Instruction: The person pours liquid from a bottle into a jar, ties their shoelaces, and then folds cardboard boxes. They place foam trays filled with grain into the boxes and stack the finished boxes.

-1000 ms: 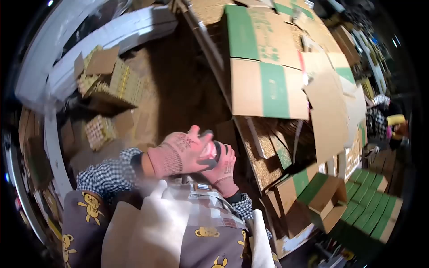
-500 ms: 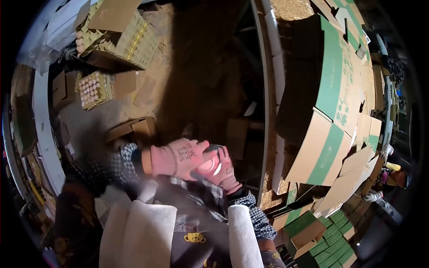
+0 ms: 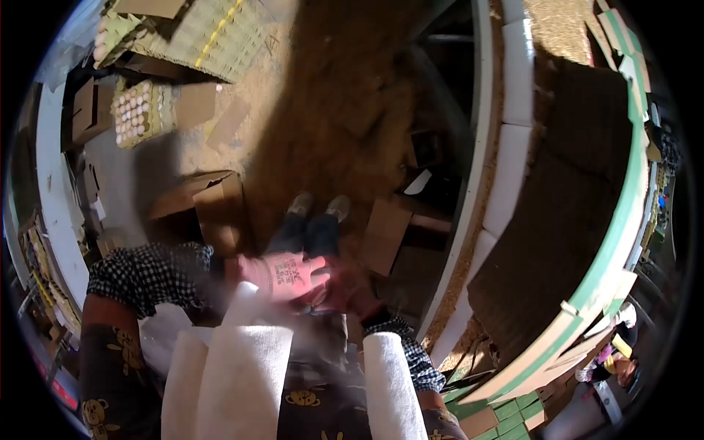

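Observation:
My left hand (image 3: 281,276), in a pink knit glove with dark print, lies in front of my body with its fingers stretched out and a little apart. They reach to my right hand (image 3: 343,287), also in a pink glove, which is in shadow and blurred. My right fingers look curled; what they hold is hidden now. The two hands touch or overlap. Checked black-and-white sleeves (image 3: 158,275) cover both forearms.
On the floor at left stand a tray of eggs (image 3: 133,114), stacked egg trays (image 3: 213,44) and an open carton (image 3: 218,209). A long ledge (image 3: 506,165) and a large green-and-brown carton (image 3: 565,198) stand at right. Another person (image 3: 614,359) is at far right.
The view has tipped down, so my feet and legs show. The round pink thing with a shiny rim, earlier in my right hand, is no longer clear. My left fingers have spread.

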Tool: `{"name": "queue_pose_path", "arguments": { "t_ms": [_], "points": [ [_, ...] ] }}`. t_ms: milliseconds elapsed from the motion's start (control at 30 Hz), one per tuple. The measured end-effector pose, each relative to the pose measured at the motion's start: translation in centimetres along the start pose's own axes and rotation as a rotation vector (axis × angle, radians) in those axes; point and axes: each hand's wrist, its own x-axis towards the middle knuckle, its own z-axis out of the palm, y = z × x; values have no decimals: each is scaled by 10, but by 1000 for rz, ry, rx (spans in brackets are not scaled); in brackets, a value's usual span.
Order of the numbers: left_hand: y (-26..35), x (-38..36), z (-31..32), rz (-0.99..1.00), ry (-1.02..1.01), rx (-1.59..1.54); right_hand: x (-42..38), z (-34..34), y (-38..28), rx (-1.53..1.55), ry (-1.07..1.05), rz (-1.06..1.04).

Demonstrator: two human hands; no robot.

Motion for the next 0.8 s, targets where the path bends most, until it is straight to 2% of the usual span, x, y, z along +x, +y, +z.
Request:
{"name": "queue_pose_path", "arguments": {
  "t_ms": [33,67,100,133,167,200,233,300,333,367,400,467,500,533,567,600,633,667,700,733,800],
  "points": [
    [-7,4,-5,18,-9,-43,11,6,65,316,6,85],
    [-14,11,0,-21,-2,-33,10,-14,7,138,65,10],
    [-21,21,5,-60,6,-20,13,-28,-28,122,137,-19],
    [-35,34,16,-55,8,-22,17,-32,-46,95,221,-51],
    [-44,44,13,-86,94,81,24,-34,-63,17,309,-88],
    [-59,55,19,-81,163,189,26,-39,-83,-316,396,-190],
    [-73,66,28,-76,234,297,40,-38,-76,-317,400,-180],
    [-93,101,38,-97,260,225,78,-32,-58,1314,660,-41],
    [-105,120,43,-218,357,114,101,-46,9,972,783,-153],
    [-118,138,46,-335,451,6,110,-67,-1,811,792,-232],
    [-129,153,46,-314,444,4,117,-93,-14,648,801,-305],
    [-147,176,50,-312,793,-449,135,-143,27,1217,665,-452],
    [-150,180,56,-297,786,-472,131,-152,16,517,1087,-240],
    [-157,180,60,-252,826,-639,132,-164,3,-239,1371,-5],
    [-169,180,65,-210,867,-797,142,-191,30,150,1382,-199],
    [-182,174,86,-279,845,-742,153,-224,63,544,1344,-387],
    [-201,170,123,-373,867,-790,158,-253,80,607,1421,-374],
    [-220,165,168,-467,886,-839,166,-251,26,483,1376,-541],
    [-234,154,206,-641,804,-911,178,-298,84,259,1453,-489],
    [-248,141,247,-812,718,-976,186,-311,57,672,1505,-374],
    [-284,112,345,-868,677,-1172,201,-372,88,770,1426,-404]
  ]
}}
